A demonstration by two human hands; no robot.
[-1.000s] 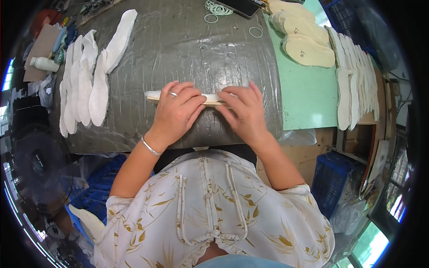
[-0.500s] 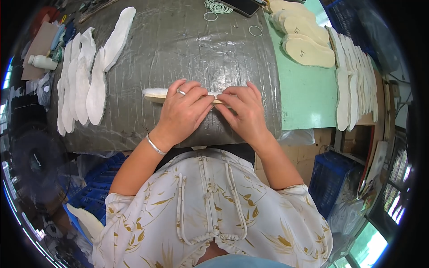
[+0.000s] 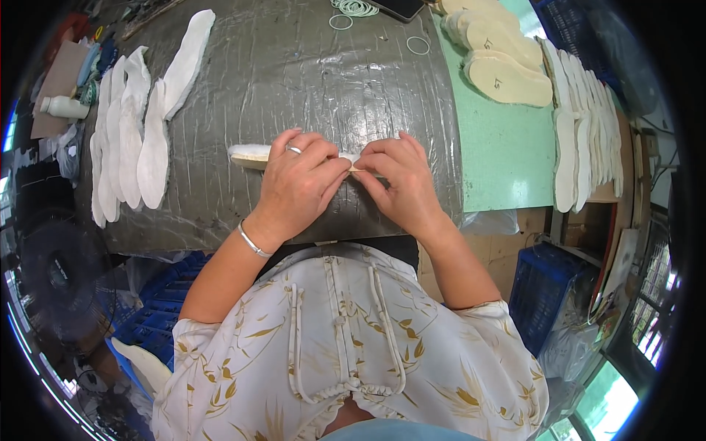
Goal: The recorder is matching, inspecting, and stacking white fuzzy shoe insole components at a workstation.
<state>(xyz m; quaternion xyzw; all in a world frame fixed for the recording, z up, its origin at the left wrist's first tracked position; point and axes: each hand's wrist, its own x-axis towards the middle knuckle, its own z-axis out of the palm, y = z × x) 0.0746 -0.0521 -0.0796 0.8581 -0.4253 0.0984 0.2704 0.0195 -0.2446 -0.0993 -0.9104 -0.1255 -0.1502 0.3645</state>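
Between both hands is an insole (image 3: 248,156), standing on its edge, with white fleece on the far side and a pale yellow sole layer nearer me. My left hand (image 3: 303,180) is closed around its middle, thumb and fingers pinching the edge. My right hand (image 3: 397,176) pinches the insole's right end, and its fingertips almost meet those of my left hand. Both hands cover most of the insole, so only its left end shows well. It is held just above the grey plastic-covered table (image 3: 272,81).
White fleece insoles (image 3: 153,147) lie at the table's left. On the green surface (image 3: 507,162) to the right are yellow insoles (image 3: 507,77) in overlapping stacks and a row of white ones (image 3: 565,162). Rubber bands (image 3: 354,8) and a phone (image 3: 401,7) lie at the far edge. A fan (image 3: 62,272) stands left.
The insole's left end has shifted slightly left and the fingers have altered their pinch a little. My hands stay in nearly the same place; the whole view has moved slightly.
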